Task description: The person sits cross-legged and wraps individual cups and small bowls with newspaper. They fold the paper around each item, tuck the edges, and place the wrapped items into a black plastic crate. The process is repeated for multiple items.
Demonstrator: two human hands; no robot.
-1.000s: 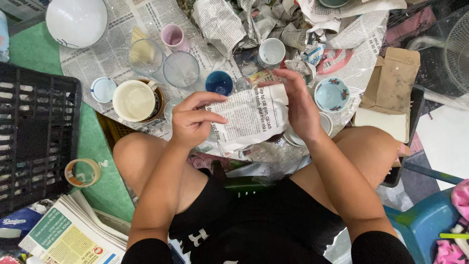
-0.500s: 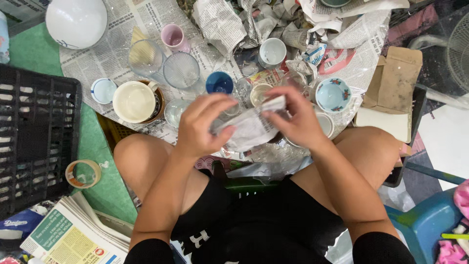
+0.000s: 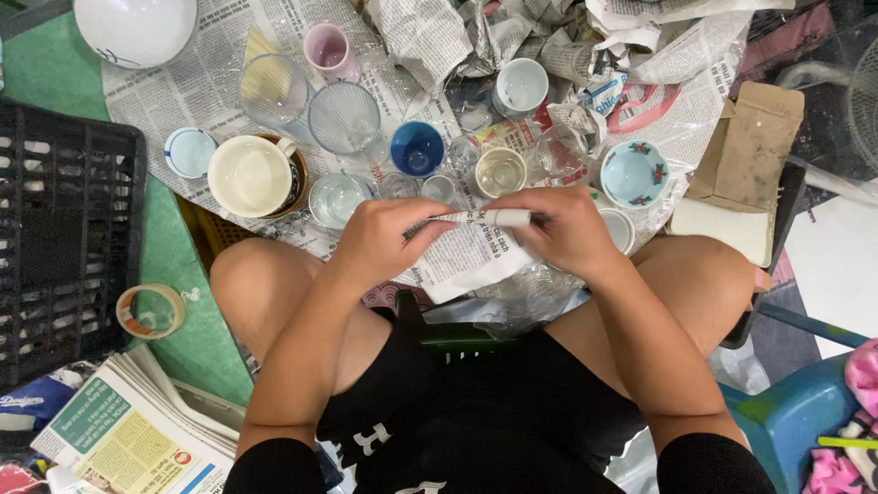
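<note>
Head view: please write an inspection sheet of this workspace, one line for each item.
Surface: newspaper sheets spread on a green floor.
Job's things: a folded piece of newspaper, its top edge rolled over, held between both hands above the lap.
Clutter: clear glasses, a cream mug, a blue cup, a pink cup, a white cup, a flowered bowl, crumpled paper.
Grippers: left hand and right hand both pinch the folded paper.
Cables: nothing seen.
Surroundings: black plastic crate, tape roll, newspaper stack, cardboard piece, blue stool.
</note>
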